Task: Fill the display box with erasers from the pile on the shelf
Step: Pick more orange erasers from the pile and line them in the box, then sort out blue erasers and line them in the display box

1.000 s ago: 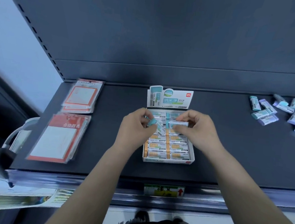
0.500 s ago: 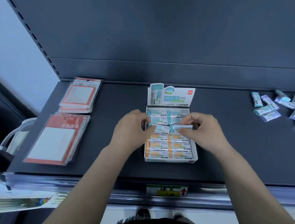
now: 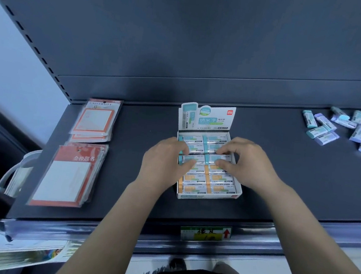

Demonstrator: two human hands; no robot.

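While bent over the middle of the dark shelf point(image 3: 132, 132), left hand point(image 3: 162, 161) curled, thumb and fingers pinched together on a teal-wrapped eraser point(image 3: 187, 158) at the left column of the display box point(image 3: 208, 197). Right hand point(image 3: 247, 162) likewise curled, fingertips point(image 3: 222, 151) and thumb clamped on a second teal eraser point(image 3: 217, 157) in the right column. Both erasers lying flat, level with the third row from the back, touching the neighbours there. Behind them, two rows of teal erasers already seated; toward the front edge, rows with orange wrappers, small red logo visible but not legible. On the upright header card point(image 3: 207, 117): large white characters "纳米净" on a teal band, a red brand square at its top right corner, finer print too small to read. Near the right back corner of the shelf, well apart from the box, loose pile of erasers point(image 3: 346, 131) in teal and lilac. Along the left edge, packets of orange-bordered note pads point(image 3: 96, 120), back one headed "UNIVERSITY", front packet point(image 3: 69, 175) marked "金榜题名". At the front rail, price tag point(image 3: 206, 233) with a red arrow, handwriting unclear.
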